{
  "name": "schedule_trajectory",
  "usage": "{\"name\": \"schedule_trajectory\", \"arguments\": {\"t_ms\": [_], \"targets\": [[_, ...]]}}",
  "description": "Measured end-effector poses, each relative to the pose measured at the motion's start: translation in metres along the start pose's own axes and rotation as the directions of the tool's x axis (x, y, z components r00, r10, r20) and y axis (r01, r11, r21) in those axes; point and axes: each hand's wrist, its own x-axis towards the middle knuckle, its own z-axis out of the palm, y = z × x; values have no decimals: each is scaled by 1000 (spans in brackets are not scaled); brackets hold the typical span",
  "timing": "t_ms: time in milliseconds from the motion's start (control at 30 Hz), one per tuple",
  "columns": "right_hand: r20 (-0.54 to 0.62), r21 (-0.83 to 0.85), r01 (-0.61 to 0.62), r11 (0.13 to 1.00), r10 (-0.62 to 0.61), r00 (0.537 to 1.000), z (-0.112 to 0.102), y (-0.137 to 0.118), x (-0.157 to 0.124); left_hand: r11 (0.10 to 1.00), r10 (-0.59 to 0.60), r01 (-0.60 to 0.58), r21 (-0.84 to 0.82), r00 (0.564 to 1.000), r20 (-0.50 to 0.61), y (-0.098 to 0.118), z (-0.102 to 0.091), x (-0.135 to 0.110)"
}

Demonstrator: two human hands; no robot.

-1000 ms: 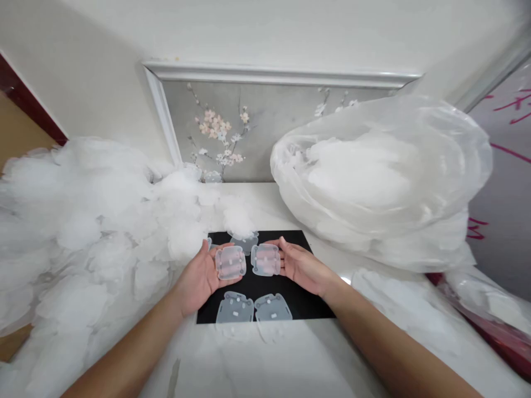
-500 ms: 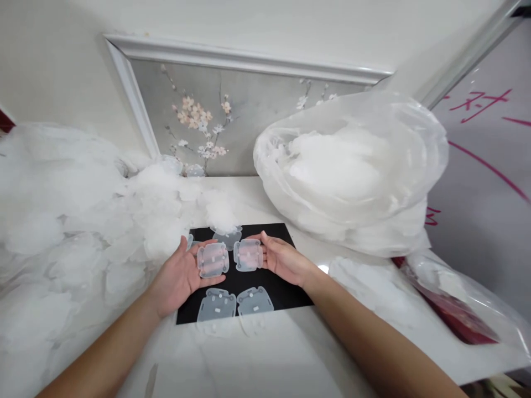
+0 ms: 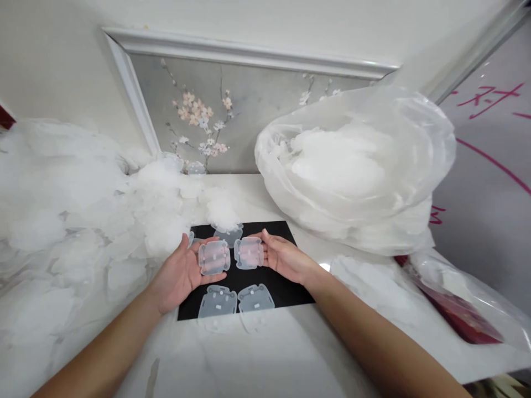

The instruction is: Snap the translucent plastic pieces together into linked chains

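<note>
Unmoved, left hand (image 3: 179, 275) and right hand (image 3: 282, 257) hold pads (image 3: 214, 257)

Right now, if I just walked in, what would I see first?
Two hands are in the middle: the left hand holds a cloudy plastic square, the right hand a second square, above a black mat. A huge white heap fills the left; a bulging clear bag sits at the right.
</note>
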Motion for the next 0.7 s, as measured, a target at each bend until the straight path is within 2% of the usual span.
{"name": "schedule_trajectory", "arguments": {"t_ms": [433,567,700], "targets": [[3,48,-63,997,63,998,3,-2,-3,1000,-9,9,-26,1000,3,-3,3,-3],[61,86,-105,991,100,993,5,-5,-6,1000,-9,9,-9,1000,-6,-2,5,-3],[130,48,-116,992,109,986,5,-6,-8,1000,-4,4,-6,1000,26,-3,3,-3]]}}
